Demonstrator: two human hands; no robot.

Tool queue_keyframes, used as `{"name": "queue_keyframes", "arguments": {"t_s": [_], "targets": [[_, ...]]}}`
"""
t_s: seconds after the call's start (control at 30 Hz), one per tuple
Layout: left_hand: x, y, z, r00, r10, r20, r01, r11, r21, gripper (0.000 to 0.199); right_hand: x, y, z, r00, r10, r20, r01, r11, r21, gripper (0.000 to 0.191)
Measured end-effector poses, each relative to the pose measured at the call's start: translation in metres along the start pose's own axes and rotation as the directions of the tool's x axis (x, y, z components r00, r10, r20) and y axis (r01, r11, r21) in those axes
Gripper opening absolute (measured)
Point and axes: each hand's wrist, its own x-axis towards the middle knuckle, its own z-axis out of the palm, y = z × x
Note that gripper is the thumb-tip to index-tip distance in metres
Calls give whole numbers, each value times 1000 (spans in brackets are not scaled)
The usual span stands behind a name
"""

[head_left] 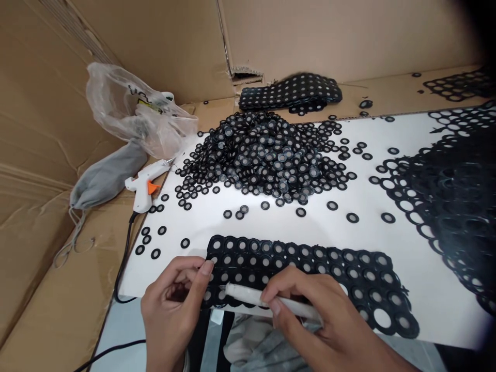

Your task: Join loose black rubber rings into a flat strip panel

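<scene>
My left hand (174,305) has thumb and forefinger closed on the left edge of a black sheet of rings (279,263). The sheet lies near the front edge of the white board. Pale grey discs fill most of its rings, and a larger white hole shows near its lower right corner. In my right hand (310,310) is a white stick-like tool (248,294), gripped between thumb and fingers. Its blunt left end points at the sheet's lower left part, close to my left fingertips. I cannot tell whether the tool touches the sheet.
A large heap of black rings (263,155) sits on the white board (349,237), with loose rings around it. Stacked disc sheets (290,93) lie behind. Black punched-out sheets (457,206) pile up at right. At left are a corded glue gun (143,186), a grey pouch (108,175) and a plastic bag (143,113).
</scene>
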Motion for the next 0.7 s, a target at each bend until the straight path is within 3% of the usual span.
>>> {"name": "queue_keyframes", "arguments": {"t_s": [0.7], "targets": [[-4,7,1,1000,-6,-6,6,1000,-30,18,-1,-1,-1,1000,-20,18,21,999,-28,21]]}}
